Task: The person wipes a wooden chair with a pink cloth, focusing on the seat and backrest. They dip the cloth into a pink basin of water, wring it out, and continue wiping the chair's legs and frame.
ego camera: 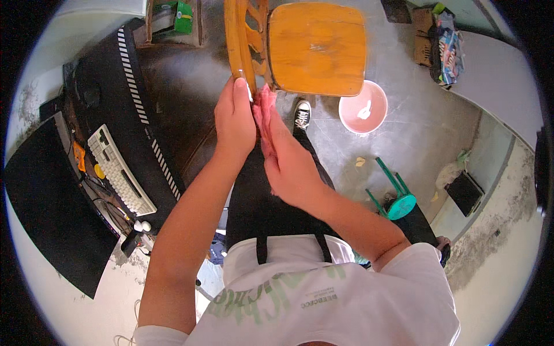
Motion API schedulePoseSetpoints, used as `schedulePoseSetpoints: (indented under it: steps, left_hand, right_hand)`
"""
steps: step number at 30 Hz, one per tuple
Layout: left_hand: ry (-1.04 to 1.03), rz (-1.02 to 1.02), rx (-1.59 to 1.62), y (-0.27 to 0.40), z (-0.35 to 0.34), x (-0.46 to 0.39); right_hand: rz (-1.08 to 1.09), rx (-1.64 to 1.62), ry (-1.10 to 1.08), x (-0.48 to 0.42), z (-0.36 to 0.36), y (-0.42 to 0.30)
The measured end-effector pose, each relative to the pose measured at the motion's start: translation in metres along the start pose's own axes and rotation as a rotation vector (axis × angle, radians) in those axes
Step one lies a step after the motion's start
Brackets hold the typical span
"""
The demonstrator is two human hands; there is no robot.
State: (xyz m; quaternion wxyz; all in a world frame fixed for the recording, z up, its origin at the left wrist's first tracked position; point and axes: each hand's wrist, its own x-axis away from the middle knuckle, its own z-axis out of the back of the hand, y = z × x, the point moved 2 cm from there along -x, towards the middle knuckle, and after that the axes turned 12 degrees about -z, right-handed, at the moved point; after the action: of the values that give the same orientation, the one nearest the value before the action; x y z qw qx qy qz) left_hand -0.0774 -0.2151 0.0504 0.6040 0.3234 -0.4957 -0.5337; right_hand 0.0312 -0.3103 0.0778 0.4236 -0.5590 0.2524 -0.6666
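Note:
A wooden chair with an orange-brown finish stands before me, its seat (318, 49) to the right of its slatted back (236, 36). My left hand (235, 119) grips the near end of the chair back, thumb on top. In my right hand (292, 166) is a folded pink cloth (266, 114), its far end against the inner side of the back near the seat's corner. The fingers under the cloth are partly hidden. Beyond the seat's near right corner, a pink basin (363, 110) rests on the floor, partly covered by the seat.
A black desk (169, 129) with a white keyboard (121, 171) and monitor (56, 207) lies left. My sneaker (302, 114) is near the chair. A green stool (400, 206) stands right. Bags (448, 52) lie by a grey tabletop (497, 78). A green box (183, 17) sits far left.

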Motion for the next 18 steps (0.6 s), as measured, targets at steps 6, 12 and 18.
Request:
schedulePoseSetpoints:
  steps: [6,12,18]
  left_hand:
    - [0.031,-0.023,0.1,-0.014,-0.002,0.0]
    - [0.052,0.028,0.022,-0.021,0.001,0.004]
    - [0.015,0.057,0.067,-0.01,0.008,0.006]
  right_hand:
    - [0.036,0.055,0.013,-0.03,-0.012,0.039]
    - [-0.09,-0.397,0.065,-0.143,-0.082,0.222]
    - [-0.244,0.127,0.227,-0.205,-0.094,0.286]
